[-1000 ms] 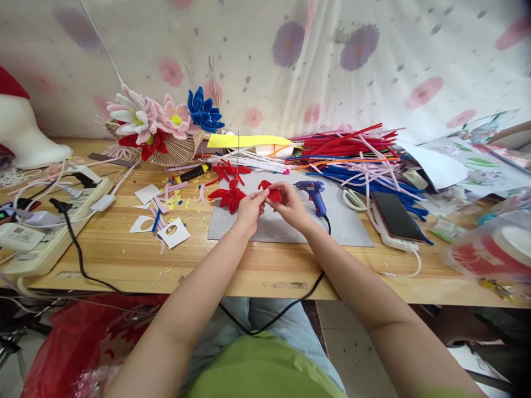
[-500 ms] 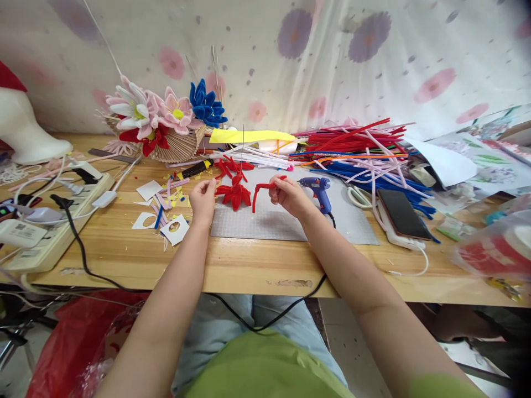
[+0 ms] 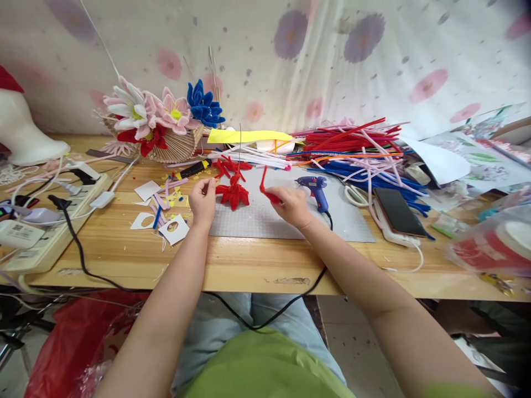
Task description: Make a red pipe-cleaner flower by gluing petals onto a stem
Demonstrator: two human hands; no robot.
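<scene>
My left hand (image 3: 202,202) is closed in a pinch just left of a red fuzzy flower (image 3: 233,194); whatever its fingertips hold, if anything, is hidden. The flower has pointed petals and lies over the grey cutting mat (image 3: 257,224), with a thin wire (image 3: 240,141) rising behind it. Between the fingers of my right hand (image 3: 292,205) is a bent red pipe cleaner (image 3: 263,178), one end pointing upward and the rest partly covered by the hand. Several red pieces (image 3: 228,165) lie behind the flower. Just beyond my right hand rests a blue glue gun (image 3: 317,190).
Pipe cleaners (image 3: 348,138) are heaped along the back. Scissors (image 3: 355,195) and a phone (image 3: 398,211) lie to the right, near a cup (image 3: 493,243). Paper scraps (image 3: 174,228) and a power strip (image 3: 62,221) are at left; finished flowers (image 3: 174,113) stand behind.
My right hand has turned over, palm now downward. The free end of its red pipe cleaner, which hung down, now points up. My left hand has stayed almost still.
</scene>
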